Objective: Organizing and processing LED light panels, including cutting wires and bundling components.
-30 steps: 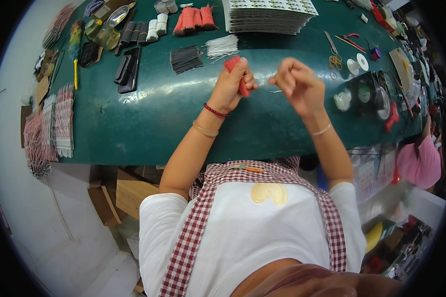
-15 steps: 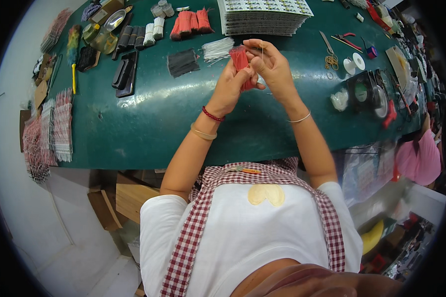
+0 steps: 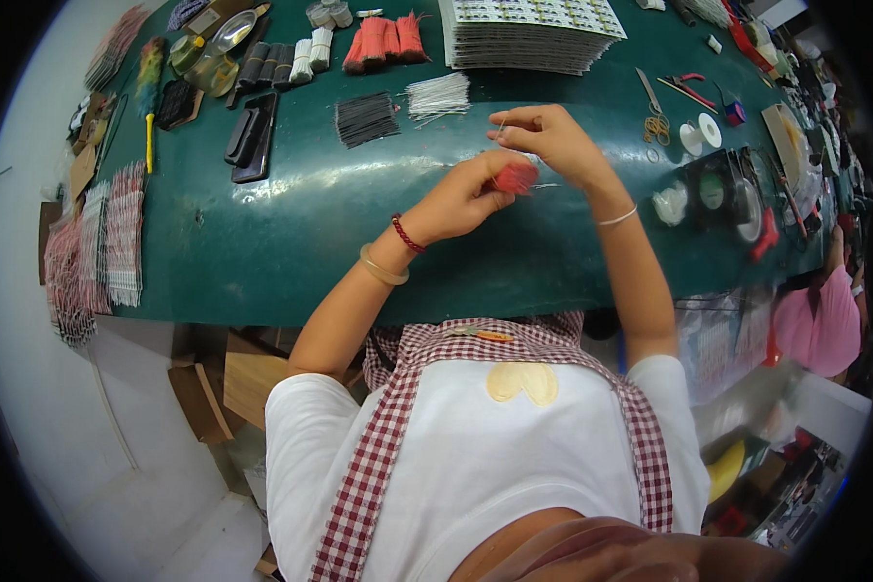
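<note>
A bundle of thin red wires [image 3: 517, 177] is wrapped in my left hand [image 3: 459, 200], its end pointing right and slightly blurred. My right hand [image 3: 558, 145] hovers just beyond it, thumb and forefinger pinched on a thin item too small to make out. A pale strand [image 3: 547, 185] shows beside the red end. Past my hands, a loose pile of white wires [image 3: 437, 98] and a spread of black wires [image 3: 367, 120] lie on the green table [image 3: 359, 262]. Tied red bundles [image 3: 386, 43] stand farther back.
A tall stack of printed sheets [image 3: 529, 44] sits at the back. On the right are scissors [image 3: 653, 109], pliers [image 3: 691, 80], a white spool [image 3: 700, 134] and a black device [image 3: 713, 184]. A black phone-like case [image 3: 252, 138] lies left. Another person in pink [image 3: 817, 325] is at far right.
My left hand has turned, swinging the red bundle's end from pointing away to pointing right. My right hand has come off the bundle and moved slightly right.
</note>
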{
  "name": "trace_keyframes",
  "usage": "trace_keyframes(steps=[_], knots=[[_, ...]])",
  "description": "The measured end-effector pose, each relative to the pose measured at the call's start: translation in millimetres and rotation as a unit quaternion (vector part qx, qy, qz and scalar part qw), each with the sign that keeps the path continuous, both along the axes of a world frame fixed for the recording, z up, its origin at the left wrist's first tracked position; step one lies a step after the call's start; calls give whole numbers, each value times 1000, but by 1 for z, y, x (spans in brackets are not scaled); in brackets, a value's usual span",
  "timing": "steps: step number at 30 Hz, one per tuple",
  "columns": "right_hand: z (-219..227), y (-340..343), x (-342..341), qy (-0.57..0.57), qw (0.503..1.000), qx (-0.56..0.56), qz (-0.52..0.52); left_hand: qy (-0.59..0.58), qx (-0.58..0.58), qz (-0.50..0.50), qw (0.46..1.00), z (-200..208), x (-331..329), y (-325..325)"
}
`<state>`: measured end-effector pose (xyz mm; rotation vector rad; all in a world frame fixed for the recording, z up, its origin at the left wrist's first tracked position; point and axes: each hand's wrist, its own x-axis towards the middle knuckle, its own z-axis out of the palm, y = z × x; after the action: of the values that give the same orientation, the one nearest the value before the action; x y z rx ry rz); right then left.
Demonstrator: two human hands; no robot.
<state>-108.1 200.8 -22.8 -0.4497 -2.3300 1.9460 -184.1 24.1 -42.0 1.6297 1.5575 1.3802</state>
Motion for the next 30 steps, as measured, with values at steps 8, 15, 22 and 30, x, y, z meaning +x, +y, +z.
trace_keyframes(steps=[8, 15, 22, 30], knots=[[-18, -32, -13, 65, 904, 398, -142, -667, 67, 83, 737, -21, 22, 19], [26, -33, 3, -85, 944, 315, 40, -662, 48, 134, 736, -29, 15, 12], [11, -12, 14, 197, 980, 20, 16, -672, 67, -18, 737, -2, 7, 6], [8, -17, 15, 115, 964, -238, -9, -559, 44, 18, 827, -8, 5, 16]])
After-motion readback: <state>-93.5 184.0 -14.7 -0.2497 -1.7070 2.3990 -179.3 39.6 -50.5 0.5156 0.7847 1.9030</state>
